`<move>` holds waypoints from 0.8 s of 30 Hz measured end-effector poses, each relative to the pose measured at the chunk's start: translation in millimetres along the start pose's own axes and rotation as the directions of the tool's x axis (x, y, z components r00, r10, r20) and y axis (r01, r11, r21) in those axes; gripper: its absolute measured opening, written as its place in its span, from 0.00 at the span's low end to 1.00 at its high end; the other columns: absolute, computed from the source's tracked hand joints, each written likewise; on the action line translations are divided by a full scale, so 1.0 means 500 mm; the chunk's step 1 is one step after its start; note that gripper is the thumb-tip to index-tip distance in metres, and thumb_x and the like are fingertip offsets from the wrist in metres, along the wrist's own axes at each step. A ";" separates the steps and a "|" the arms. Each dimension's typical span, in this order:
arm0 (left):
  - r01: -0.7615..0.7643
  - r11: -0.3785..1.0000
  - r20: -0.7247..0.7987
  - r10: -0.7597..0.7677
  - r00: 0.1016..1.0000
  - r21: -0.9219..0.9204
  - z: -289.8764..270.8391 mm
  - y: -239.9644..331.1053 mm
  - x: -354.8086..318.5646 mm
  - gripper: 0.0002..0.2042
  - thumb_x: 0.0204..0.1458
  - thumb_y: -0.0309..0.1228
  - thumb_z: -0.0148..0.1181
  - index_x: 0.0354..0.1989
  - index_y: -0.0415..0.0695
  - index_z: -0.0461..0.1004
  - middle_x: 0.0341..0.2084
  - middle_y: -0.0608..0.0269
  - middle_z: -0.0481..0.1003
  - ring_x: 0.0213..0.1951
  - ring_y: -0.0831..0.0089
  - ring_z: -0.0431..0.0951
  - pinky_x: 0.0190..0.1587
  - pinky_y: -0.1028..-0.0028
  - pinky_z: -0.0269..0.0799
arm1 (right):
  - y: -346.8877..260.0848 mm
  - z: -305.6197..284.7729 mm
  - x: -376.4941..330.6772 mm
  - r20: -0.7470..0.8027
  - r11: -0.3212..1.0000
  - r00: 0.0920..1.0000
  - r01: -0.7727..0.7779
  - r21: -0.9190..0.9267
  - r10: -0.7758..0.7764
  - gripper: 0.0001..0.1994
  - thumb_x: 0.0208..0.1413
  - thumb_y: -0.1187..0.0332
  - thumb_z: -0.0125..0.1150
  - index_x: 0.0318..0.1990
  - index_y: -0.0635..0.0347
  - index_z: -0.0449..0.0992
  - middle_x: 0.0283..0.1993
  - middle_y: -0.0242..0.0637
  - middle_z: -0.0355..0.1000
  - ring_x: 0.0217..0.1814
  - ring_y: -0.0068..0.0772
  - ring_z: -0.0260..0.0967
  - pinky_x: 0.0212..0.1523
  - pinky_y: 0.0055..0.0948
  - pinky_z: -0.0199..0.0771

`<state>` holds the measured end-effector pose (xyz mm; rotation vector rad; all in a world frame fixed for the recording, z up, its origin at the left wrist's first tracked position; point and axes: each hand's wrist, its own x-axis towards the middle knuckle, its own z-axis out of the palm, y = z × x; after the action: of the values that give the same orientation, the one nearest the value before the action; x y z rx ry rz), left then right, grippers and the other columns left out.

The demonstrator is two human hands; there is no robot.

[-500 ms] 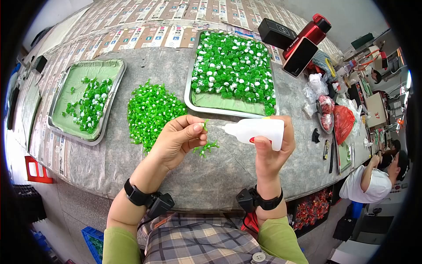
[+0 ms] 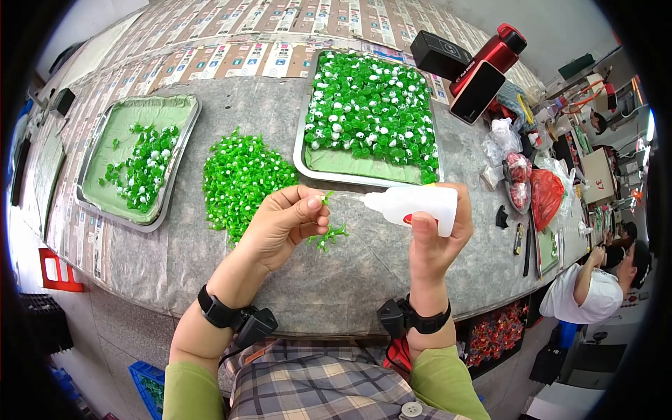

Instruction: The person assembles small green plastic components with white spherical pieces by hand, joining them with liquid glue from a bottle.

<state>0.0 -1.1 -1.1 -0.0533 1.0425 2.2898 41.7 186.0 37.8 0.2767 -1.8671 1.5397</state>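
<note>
Two things at once: pinches a green piece [image 2: 328,198] in the left hand [image 2: 283,218] and clasps a bottle [image 2: 413,201], at its 3 o'clock, in the right hand [image 2: 439,246]. Expect a light, bendy piece, best nipped at one end, and a squeezable bottle, best cupped.

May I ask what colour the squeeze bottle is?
The squeeze bottle is mostly white, as the head view shows.

2 forearms [image 2: 236,281] point forward, the left hand [image 2: 285,218] pinching thumb to finger, the right hand [image 2: 439,248] curled upright.
</note>
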 end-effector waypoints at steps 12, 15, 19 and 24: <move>-0.089 0.995 -0.008 0.089 0.996 0.054 0.003 -0.001 0.002 0.05 0.45 0.28 0.55 0.29 0.41 0.69 0.22 0.65 0.71 0.25 0.79 0.72 0.30 0.80 0.70 | -0.003 0.006 0.000 -0.082 0.994 0.997 0.014 0.109 -0.005 0.16 0.40 0.62 0.63 0.30 0.64 0.66 0.27 0.30 0.63 0.26 0.17 0.61 0.26 0.15 0.60; -0.243 0.956 -0.032 0.251 0.967 0.164 0.002 -0.005 0.002 0.06 0.43 0.26 0.57 0.30 0.40 0.69 0.23 0.66 0.71 0.26 0.80 0.71 0.32 0.80 0.70 | 0.002 0.000 -0.003 -0.025 0.997 0.999 -0.022 0.070 0.024 0.17 0.40 0.62 0.63 0.30 0.64 0.66 0.27 0.30 0.63 0.26 0.17 0.61 0.25 0.15 0.60; -0.292 0.940 -0.040 0.303 0.952 0.174 0.005 -0.004 0.002 0.06 0.43 0.24 0.57 0.30 0.40 0.70 0.24 0.65 0.72 0.27 0.79 0.71 0.32 0.80 0.69 | 0.007 -0.001 -0.005 0.002 1.000 1.000 -0.024 0.018 0.024 0.17 0.39 0.62 0.63 0.30 0.64 0.66 0.26 0.30 0.63 0.25 0.17 0.60 0.25 0.14 0.59; -0.309 0.937 -0.044 0.320 0.946 0.164 0.006 -0.004 0.002 0.06 0.43 0.24 0.57 0.30 0.40 0.70 0.24 0.65 0.72 0.27 0.79 0.72 0.32 0.80 0.69 | 0.003 0.002 -0.003 -0.003 0.999 0.999 -0.038 0.017 0.038 0.16 0.39 0.62 0.64 0.30 0.64 0.66 0.26 0.30 0.63 0.25 0.16 0.60 0.25 0.14 0.59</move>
<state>1.0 2.4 -0.8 0.1059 1.3465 2.4949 41.9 185.0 35.6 0.2473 -1.8672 1.5805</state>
